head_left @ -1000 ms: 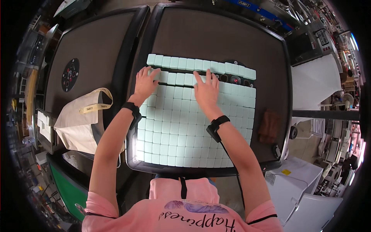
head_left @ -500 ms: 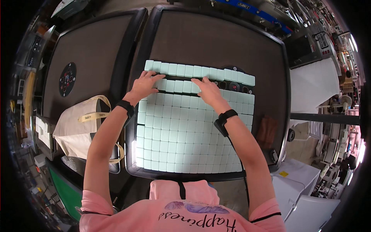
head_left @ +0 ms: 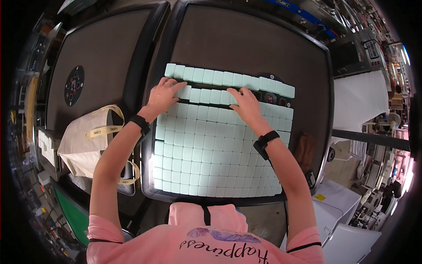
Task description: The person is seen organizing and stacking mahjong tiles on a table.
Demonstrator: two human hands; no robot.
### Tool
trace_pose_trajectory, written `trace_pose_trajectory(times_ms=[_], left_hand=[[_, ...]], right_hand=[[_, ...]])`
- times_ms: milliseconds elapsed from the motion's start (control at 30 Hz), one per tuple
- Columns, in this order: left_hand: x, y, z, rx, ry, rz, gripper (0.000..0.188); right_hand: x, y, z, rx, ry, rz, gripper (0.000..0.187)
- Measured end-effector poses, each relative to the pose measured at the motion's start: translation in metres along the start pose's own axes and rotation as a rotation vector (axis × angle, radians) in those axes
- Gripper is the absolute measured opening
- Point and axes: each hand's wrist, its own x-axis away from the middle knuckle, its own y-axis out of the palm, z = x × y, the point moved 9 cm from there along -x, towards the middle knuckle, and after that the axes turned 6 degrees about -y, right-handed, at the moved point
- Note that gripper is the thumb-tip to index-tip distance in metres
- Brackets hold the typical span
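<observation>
Pale green mahjong tiles lie face down on a dark mahjong table [head_left: 246, 39]. A short row of tiles [head_left: 211, 96] stretches between my two hands. My left hand [head_left: 162, 95] is curled at its left end, index finger on the far side and thumb on the near side of the end tile. My right hand [head_left: 247, 105] pinches the right end the same way; its fingers partly cover the last tile. Beyond them runs a long row of tiles [head_left: 214, 77]. A large block of tiles [head_left: 215, 149], several rows deep, fills the near part.
A second dark table [head_left: 103, 57] stands to the left. A beige bag [head_left: 85, 143] with printed handles sits in front of it. A brown object [head_left: 304, 152] lies by the right rim. White cabinets [head_left: 336, 198] stand at lower right, a microwave-like appliance [head_left: 356, 50] at far right.
My right hand has shifted slightly right, and my hands are a little farther apart around the short row. The whole view has also moved slightly. Both hands keep their grip.
</observation>
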Motion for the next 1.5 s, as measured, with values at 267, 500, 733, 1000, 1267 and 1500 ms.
trace_pose_trajectory(times_ms=[267, 500, 733, 1000, 1267, 1500], left_hand=[[-0.008, 0.011, 0.012, -0.077, -0.031, -0.077, 0.075], [-0.006, 0.009, 0.002, -0.017, -0.167, -0.100, 0.072], [-0.011, 0.016, 0.003, 0.005, -0.205, -0.112, 0.071], [0.003, 0.007, 0.001, 0.012, -0.103, 0.020, 0.074], [-0.006, 0.006, 0.009, -0.003, -0.077, 0.025, 0.073], [0.004, 0.006, 0.009, 0.004, -0.126, 0.160, 0.066]], right_hand=[[-0.026, 0.015, -0.039, 0.212, -0.007, -0.079, 0.076], [-0.023, 0.014, -0.017, 0.305, 0.088, -0.264, 0.072], [-0.015, 0.009, -0.015, 0.165, 0.021, -0.102, 0.070], [-0.013, 0.005, -0.017, 0.093, 0.076, -0.122, 0.072], [-0.011, 0.011, -0.007, 0.040, 0.122, -0.084, 0.074], [-0.012, 0.014, -0.012, 0.065, 0.097, -0.095, 0.069]])
